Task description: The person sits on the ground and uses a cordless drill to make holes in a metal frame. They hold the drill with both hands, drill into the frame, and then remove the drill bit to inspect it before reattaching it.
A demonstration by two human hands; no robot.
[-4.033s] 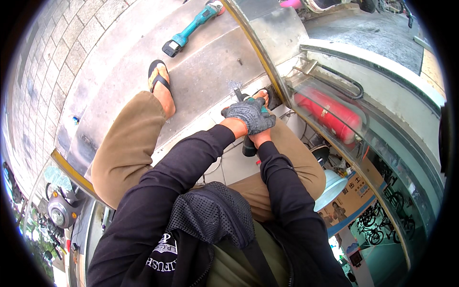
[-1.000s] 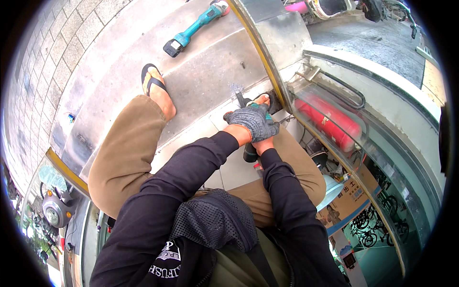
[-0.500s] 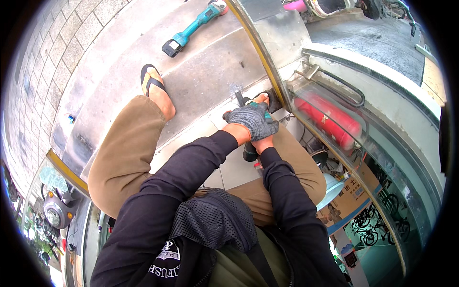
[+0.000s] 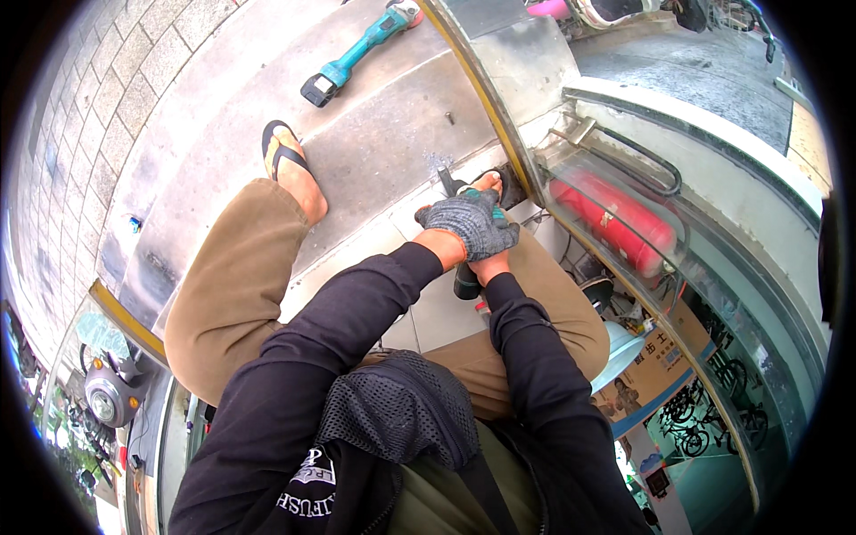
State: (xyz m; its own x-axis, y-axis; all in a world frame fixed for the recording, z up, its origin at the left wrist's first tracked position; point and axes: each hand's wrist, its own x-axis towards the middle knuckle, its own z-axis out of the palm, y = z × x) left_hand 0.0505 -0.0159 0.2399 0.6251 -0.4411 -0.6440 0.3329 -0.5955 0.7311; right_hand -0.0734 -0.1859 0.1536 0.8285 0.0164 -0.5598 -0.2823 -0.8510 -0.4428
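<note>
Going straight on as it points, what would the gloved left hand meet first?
Past the power tool it partly covers, the left hand would likely meet the right foot; depth is unclear.

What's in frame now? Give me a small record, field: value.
Left hand: grey-gloved, laid over the power tool; grip underneath hidden
Right hand: bare wrist shows, rest mostly hidden beneath the left hand
Power tool: teal and black, at the hands, beside the right foot
Second tool: teal angle grinder, lying on the grey steps
Footwear: black flip-flop on the left foot, which rests on the steps
Right side: red cylinder behind glass; cardboard box nearer the body
</note>
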